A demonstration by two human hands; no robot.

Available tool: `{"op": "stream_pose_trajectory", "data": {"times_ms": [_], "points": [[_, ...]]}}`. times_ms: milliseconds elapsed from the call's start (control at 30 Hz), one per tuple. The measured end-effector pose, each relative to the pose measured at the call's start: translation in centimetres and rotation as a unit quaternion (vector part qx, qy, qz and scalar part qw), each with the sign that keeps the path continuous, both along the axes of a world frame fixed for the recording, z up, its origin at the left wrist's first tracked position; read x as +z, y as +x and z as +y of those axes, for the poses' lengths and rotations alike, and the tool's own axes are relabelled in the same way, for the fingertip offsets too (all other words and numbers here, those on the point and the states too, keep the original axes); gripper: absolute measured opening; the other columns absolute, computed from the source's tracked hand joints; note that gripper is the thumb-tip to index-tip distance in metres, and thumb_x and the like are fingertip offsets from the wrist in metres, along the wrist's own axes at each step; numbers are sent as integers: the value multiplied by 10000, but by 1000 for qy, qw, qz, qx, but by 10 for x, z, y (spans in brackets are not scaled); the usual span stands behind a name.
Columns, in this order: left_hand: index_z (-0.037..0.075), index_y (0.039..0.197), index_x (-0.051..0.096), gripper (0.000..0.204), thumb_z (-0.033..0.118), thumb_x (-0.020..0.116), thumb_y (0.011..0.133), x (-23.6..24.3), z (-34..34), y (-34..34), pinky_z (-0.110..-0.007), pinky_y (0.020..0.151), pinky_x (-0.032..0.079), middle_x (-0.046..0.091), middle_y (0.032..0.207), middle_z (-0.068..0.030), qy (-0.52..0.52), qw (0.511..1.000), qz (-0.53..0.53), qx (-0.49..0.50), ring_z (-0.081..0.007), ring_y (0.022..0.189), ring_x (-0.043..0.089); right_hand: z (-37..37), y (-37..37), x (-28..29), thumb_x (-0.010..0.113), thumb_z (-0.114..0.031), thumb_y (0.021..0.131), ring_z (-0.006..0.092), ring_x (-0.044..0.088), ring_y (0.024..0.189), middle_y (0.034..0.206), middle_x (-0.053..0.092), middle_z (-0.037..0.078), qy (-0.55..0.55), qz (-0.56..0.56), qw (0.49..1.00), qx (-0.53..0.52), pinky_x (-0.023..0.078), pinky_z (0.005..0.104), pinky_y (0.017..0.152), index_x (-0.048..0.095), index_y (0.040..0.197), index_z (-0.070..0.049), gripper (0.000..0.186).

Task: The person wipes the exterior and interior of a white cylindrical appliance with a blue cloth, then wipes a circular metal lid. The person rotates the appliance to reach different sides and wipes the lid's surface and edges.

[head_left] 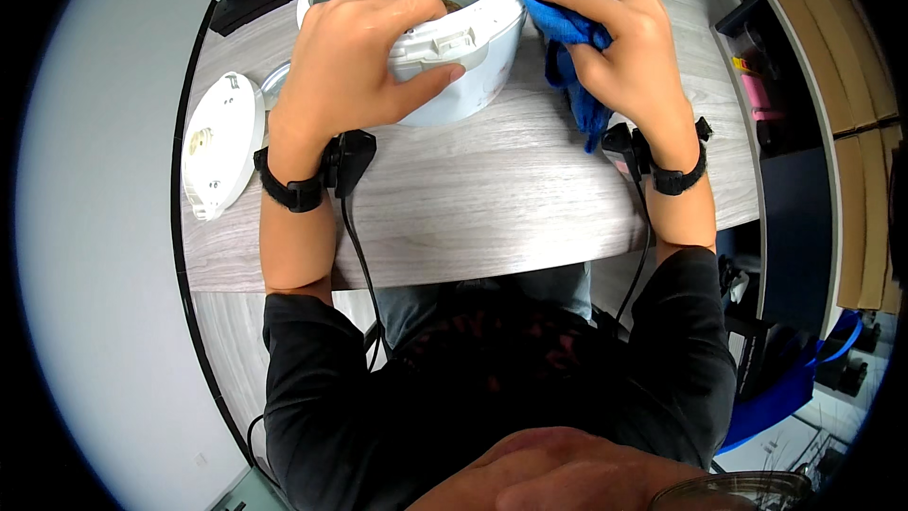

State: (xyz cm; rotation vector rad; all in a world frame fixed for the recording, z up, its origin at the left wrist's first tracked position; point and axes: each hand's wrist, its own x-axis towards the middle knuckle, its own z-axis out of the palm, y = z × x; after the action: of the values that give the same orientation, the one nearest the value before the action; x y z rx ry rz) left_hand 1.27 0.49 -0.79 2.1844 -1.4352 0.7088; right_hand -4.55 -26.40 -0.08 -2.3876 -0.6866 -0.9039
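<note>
Right grip (629, 43) pinched around bunched blue cloth (565, 24), just right of pot (492, 71) rim, touching or not unclear; cloth's long axis trails toward near edge of desk (473, 199). Left grip (350, 62) straddles near rim, thumb outside. Pot lidless, upright on desk; grey interior partly hidden.

A desk (473, 208) and wall (104, 208) are bathed in bright, even light, with soft shadows cast. Much detail is swallowed in the black shirt (378, 416). Straight edges are bowed by the fisheye lens, corners are blacked out, and glasses (738, 489) at bottom are blurred.
</note>
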Motion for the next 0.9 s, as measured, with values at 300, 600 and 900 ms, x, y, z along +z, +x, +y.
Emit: {"op": "stream_pose_trajectory", "data": {"times_ms": [300, 600, 900], "points": [[84, 1045, 718, 384, 284, 880, 759, -1, -14, -15, -353, 604, 517, 696, 812, -96, -2, 997, -41, 60, -260, 696, 675, 24, -13, -15, 731, 73, 609, 346, 603, 1004, 1079, 597, 146, -54, -69, 996, 29, 552, 400, 819, 791, 1095, -96, 518], [63, 986, 734, 302, 268, 851, 798, -4, -10, -6, -326, 569, 528, 715, 769, -97, 9, 999, -16, 49, -236, 650, 695, 3, 5, -19, 700, 83, 647, 355, 616, 1018, 1113, 618, 170, -55, -85, 995, -9, 551, 415, 847, 812, 1074, -104, 480], [56, 976, 738, 276, 218, 850, 781, 0, -7, -5, -322, 580, 528, 719, 783, -108, 10, 1000, 4, 17, -242, 665, 692, -6, 18, -10, 638, 62, 712, 393, 556, 959, 1020, 557, 220, 19, -15, 999, -29, 461, 425, 850, 767, 1124, -25, 440]]}}
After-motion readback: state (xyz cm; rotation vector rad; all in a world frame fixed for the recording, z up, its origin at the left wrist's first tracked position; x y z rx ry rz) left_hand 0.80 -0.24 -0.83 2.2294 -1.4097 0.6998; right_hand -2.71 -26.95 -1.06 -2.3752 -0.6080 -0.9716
